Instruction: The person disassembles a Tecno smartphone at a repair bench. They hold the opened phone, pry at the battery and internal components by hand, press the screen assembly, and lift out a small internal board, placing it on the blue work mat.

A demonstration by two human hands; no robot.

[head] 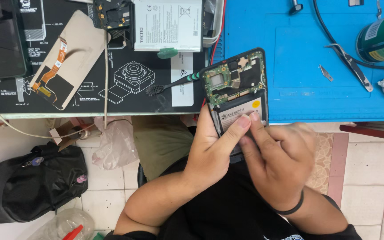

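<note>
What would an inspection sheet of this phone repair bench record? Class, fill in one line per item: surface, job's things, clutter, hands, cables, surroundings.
Surface: blue work mat on the right, black diagram mat on the left.
Job's things: opened phone, back cover off, green circuit board and battery exposed.
Clutter: loose battery, display panel with orange flex, brush, tweezers, green can.
Hands: left hand grips the phone from the side; right hand presses a fingertip on its battery.
Cables: white cord and black cable across the mats.
Surroundings: tiled floor, black bag, plastic bag.
</note>
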